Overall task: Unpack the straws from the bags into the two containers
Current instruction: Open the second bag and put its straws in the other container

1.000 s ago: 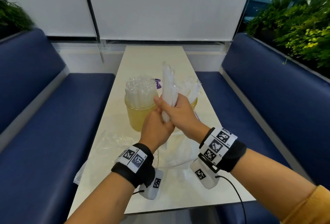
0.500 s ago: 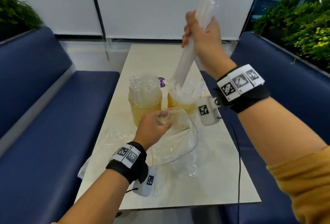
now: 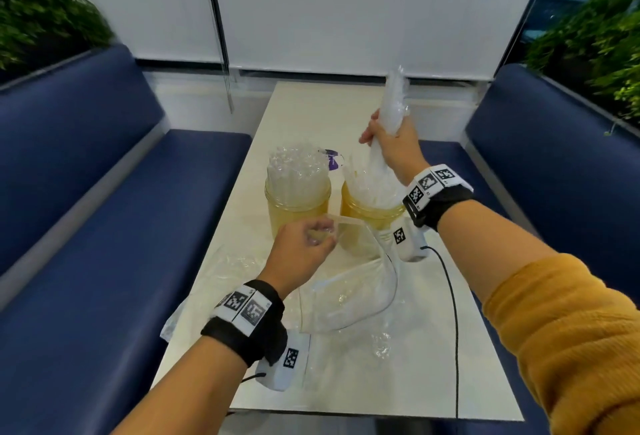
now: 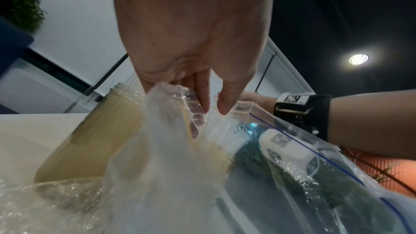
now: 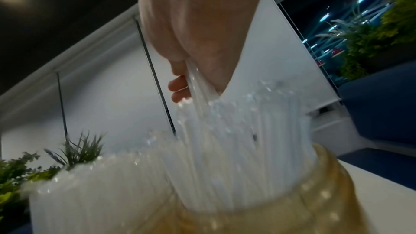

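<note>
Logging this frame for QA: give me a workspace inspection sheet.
Surface: pale table, partly covered in plastic.
Job's things: left container packed with straws; right container part filled; straw bundle with its lower end in the right container; zip bag, looks empty.
Clutter: crumpled clear plastic; purple-printed item behind the containers.
Grippers: right hand grips the bundle; left hand pinches the bag's mouth.
Cables: black cable from the right wrist unit across the table.
Surroundings: blue benches, plants, white blinds.
</note>
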Motion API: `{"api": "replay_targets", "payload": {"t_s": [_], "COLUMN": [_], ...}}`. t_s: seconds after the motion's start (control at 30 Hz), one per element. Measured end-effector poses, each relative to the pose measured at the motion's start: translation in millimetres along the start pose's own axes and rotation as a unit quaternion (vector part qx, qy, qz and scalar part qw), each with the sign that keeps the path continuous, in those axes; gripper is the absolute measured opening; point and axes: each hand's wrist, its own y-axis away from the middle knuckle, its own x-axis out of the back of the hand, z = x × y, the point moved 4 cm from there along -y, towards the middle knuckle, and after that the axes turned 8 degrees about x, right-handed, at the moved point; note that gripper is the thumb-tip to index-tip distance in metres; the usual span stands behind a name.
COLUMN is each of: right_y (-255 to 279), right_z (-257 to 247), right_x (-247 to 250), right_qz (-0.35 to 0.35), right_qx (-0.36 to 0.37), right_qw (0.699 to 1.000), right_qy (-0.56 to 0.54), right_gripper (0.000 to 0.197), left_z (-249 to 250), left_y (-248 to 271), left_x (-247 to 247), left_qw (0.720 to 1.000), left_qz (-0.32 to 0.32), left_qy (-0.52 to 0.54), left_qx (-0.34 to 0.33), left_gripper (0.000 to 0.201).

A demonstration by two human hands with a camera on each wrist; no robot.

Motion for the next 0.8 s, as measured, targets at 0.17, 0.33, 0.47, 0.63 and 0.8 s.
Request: {"api": "replay_targets", "payload": {"t_s": [0.17,0.33,0.47,0.63,0.8], "right_y": [7,12,16,16,22], "right_z": [27,39,42,21,21], "right_x": [4,7,4,11,18], "right_qz": [0.051,0.039,0.004,0.047,0.078], "right_qx": [-0.067,-0.105,-0.131,-0.05,0.004], "right_qw": [0.996,0.992,0.987,0.991,0.991], "right_qy": [0.029,0.056,0.093,0.111,0.105], "right_gripper": [0.018,0.014,0.027,0.067,0.097], "left_z": [0,0,6,9,6], "left_y": [-3,-7,-8,-9,-10], "left_x": [-1,-5,-8,-5,-7], "left_qw": [1.0,1.0,0.999,0.999,0.998], "left_qz": [-0.006,-0.013,-0.02,-0.024,-0.024], "left_qy": [0.013,0.023,0.028,0.038,0.049], "left_qx": [-0.004,0.003,-0.009,-0.013,-0.019], "left_gripper": [0.021,0.023,0.019,0.02,0.018]}}
